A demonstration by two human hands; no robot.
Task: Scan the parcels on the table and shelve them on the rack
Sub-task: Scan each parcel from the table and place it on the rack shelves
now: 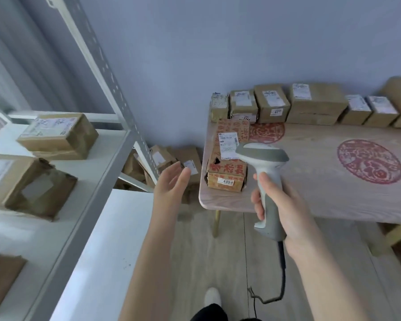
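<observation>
**Carton with red print: how I judged it would handle**

Scanner was in my right hand. The fingers and thumb were curled round its grey handle, and the head pointed toward the table. My left hand held nothing. Its fingers were straight and a little spread, in the air between the rack and the table corner, apart from every parcel.

The nearest parcel was the red-printed carton, which lay at the near left corner of the table. It had a white shipping label on its top face and a sticker reading 4068 on its front face. Behind it, a row of brown parcels stood along the wall side of the table.

I judged this carton to be stiff cardboard, long and low, and probably of moderate weight, though nothing in view told me its contents. Near its front top edge there was a dark torn hole. I thought the wall was weak there and that fingers should not press on it. The printed surface might also be a little smooth.

With only one free hand, I believed the better hold was across the narrow width, near the middle. The thumb would go on one long side and the fingers on the other, so that the carton would not tip. The label had to be left uncovered for the scan. Other brown parcels sat on the rack shelves.
</observation>
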